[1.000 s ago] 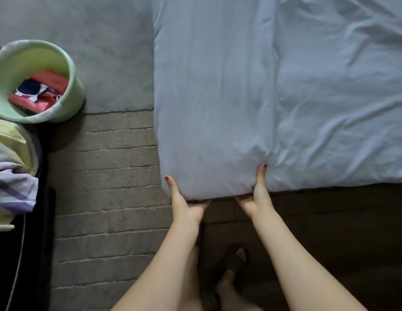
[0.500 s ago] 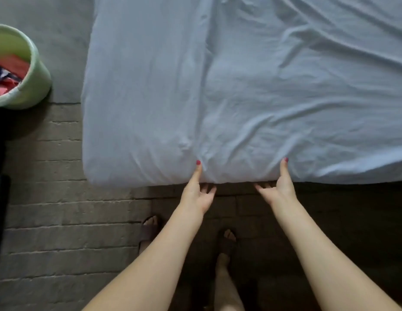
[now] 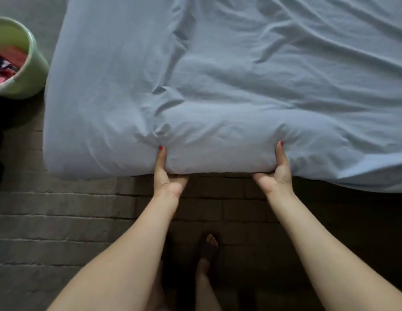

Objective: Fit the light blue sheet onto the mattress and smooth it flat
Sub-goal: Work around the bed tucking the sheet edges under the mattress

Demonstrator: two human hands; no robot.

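Note:
The light blue sheet [image 3: 229, 86] covers the mattress, which fills the upper part of the head view; the mattress itself is hidden under it. Creases run across the top, and the cloth bunches near the front edge. My left hand [image 3: 166, 176] grips the sheet at the front edge, thumb on top and fingers tucked out of sight underneath. My right hand [image 3: 276, 173] holds the same edge further right in the same way. Between my hands the edge is lifted a little. To the right the sheet hangs lower.
A pale green bucket [image 3: 31, 70] holding red and dark cloth stands at the left, close to the mattress corner. The floor is grey brick [image 3: 60, 216]. My feet [image 3: 209, 245] in dark sandals stand just in front of the bed edge.
My hands have moved from the left corner to the right along the front edge. They went from loose, open fingers at the edge to a firm grip on it, bunching the cloth.

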